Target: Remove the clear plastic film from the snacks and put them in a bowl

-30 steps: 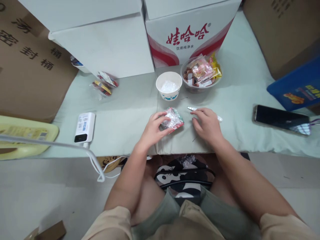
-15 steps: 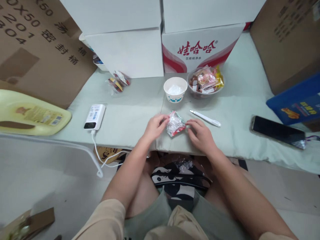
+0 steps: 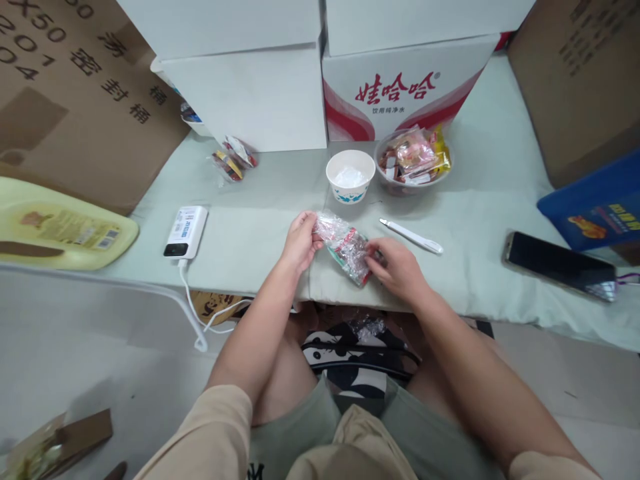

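Note:
Between my hands is a small packet with red and green print, wrapped in clear plastic film [image 3: 347,248]. My left hand [image 3: 301,241] pinches the film at its upper left, where the plastic is pulled out from the packet. Closed on the packet's right edge is my right hand [image 3: 393,265], its fingertips partly hidden behind the plastic. Just beyond them stands a white paper cup [image 3: 351,193] with blue print, crumpled clear plastic inside. A white utility knife [image 3: 411,236] lies to the right of the packet.
Behind the cup are a clear bowl of wrapped snacks [image 3: 414,160] and white cartons [image 3: 250,100]. A corded power bank [image 3: 186,232] and a yellow jug [image 3: 65,227] sit left; a phone [image 3: 557,265] and a blue box [image 3: 595,203] sit right.
My left hand has pulled the plastic film up and to the left, stretching it out from the packet. My right hand has shifted slightly left and closed on the packet's edge.

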The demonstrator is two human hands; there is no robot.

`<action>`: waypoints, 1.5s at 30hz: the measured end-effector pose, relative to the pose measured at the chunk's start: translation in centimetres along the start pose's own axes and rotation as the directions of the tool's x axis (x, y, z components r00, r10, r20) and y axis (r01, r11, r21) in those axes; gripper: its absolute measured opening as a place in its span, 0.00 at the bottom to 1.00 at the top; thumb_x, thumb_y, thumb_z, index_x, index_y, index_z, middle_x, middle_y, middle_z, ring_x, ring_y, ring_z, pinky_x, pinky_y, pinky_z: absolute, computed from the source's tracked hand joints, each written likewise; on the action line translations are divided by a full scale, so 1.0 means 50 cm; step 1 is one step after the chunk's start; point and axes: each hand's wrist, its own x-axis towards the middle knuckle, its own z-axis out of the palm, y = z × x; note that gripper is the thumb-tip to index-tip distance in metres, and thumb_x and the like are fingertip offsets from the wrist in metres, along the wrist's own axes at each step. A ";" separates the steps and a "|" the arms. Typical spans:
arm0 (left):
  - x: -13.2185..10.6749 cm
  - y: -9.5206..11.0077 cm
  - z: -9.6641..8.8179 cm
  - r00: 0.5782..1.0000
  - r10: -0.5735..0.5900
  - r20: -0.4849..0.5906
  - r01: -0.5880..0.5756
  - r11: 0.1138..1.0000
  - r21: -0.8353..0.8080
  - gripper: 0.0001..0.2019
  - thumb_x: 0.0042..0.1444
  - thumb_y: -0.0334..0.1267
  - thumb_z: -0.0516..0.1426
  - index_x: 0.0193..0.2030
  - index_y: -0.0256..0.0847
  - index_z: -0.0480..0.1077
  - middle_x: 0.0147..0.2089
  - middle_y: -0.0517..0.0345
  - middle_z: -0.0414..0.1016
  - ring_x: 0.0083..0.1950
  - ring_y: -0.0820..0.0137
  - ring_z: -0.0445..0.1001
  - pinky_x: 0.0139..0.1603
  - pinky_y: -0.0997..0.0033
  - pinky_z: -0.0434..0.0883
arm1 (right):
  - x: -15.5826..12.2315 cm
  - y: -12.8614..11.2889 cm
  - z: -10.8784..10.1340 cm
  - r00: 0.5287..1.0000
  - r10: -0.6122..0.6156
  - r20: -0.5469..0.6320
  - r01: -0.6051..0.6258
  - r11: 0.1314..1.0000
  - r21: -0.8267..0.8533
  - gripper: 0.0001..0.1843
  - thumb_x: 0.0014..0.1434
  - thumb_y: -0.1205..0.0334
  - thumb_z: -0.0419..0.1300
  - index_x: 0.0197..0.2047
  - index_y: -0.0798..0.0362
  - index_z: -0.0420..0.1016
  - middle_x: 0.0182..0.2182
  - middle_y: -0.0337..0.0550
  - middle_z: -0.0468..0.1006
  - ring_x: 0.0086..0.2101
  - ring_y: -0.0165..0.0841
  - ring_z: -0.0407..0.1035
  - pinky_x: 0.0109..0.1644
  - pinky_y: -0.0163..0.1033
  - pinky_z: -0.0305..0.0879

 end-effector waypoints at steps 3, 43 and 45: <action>0.010 0.006 0.002 1.000 0.016 0.010 -0.016 1.000 0.012 0.08 0.63 0.39 0.56 0.34 0.42 0.62 0.23 0.69 0.65 0.18 0.79 0.69 0.14 0.83 0.56 | 0.004 -0.003 -0.004 0.998 -0.066 -0.002 0.066 0.997 -0.027 0.10 0.62 0.67 0.56 0.45 0.49 0.76 0.31 0.44 0.77 0.33 0.38 0.71 0.39 0.45 0.68; -0.073 -0.018 0.007 0.923 0.070 0.379 -0.310 0.717 0.624 0.14 0.54 0.50 0.62 0.31 0.40 0.73 0.32 0.59 0.75 0.34 0.69 0.72 0.36 0.71 0.68 | -0.060 -0.130 0.028 0.914 -0.319 0.252 0.288 0.946 0.151 0.05 0.64 0.62 0.56 0.37 0.49 0.72 0.37 0.45 0.80 0.48 0.42 0.76 0.63 0.56 0.65; -0.074 -0.021 0.006 0.929 0.100 0.358 -0.332 0.656 0.678 0.09 0.51 0.43 0.63 0.31 0.40 0.72 0.32 0.60 0.74 0.33 0.71 0.70 0.36 0.71 0.68 | -0.058 -0.129 0.034 0.889 -0.332 0.315 0.302 0.943 0.141 0.05 0.64 0.60 0.56 0.38 0.49 0.72 0.38 0.45 0.81 0.49 0.42 0.75 0.64 0.57 0.63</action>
